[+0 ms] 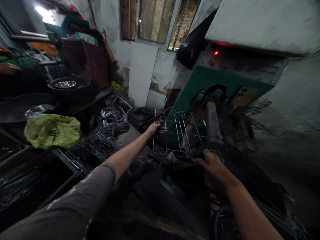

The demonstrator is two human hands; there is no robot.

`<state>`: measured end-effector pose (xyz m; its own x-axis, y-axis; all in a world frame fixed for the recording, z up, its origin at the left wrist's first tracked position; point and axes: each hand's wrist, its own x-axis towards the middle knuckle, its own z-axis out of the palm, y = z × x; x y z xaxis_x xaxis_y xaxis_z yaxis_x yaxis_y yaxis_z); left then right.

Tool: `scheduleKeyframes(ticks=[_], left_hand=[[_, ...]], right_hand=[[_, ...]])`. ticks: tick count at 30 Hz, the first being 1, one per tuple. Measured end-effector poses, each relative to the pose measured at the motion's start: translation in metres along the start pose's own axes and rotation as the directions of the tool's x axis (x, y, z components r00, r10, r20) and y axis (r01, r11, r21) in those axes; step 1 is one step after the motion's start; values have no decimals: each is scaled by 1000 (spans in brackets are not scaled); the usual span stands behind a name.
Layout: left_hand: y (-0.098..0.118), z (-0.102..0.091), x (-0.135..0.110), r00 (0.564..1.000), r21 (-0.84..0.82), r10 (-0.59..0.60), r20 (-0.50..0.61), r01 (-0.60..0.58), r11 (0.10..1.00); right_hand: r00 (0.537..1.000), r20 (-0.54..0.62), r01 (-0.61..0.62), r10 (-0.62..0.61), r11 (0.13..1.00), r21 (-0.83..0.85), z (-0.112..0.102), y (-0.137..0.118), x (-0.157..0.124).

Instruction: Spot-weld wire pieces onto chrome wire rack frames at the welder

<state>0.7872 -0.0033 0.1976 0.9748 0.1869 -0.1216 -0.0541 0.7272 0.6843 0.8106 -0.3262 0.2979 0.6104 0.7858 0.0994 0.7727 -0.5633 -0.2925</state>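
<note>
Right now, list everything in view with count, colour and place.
machine with red light: one, green, right of centre
wire frames: many, uncountable, dark grey, piled left of centre
sack: one, yellow-green, left
bowls: two, silvery, left
window: one, grey-framed, top centre
panel: one, white, below window
bag: one, black, right of window
co-worker's hand: one, left edge
wire rack: one, silvery, before machine
sleeve: one, grey, left arm
left hand: one, bare, rack's left side
right hand: one, bare, near rack's lower right corner
</note>
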Motion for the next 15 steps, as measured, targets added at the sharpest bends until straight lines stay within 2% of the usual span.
scheduleKeyframes(ticks=[5, 15], left_hand=[[3, 7, -2, 1000, 20, -14, -11, 14, 1000], [8, 15, -7, 999, 75, 30, -20, -28, 997]], right_hand=[[994, 58, -108, 98, 971, 215, 2, -1, 7], [993, 36, -118, 113, 973, 196, 7, 9, 13]])
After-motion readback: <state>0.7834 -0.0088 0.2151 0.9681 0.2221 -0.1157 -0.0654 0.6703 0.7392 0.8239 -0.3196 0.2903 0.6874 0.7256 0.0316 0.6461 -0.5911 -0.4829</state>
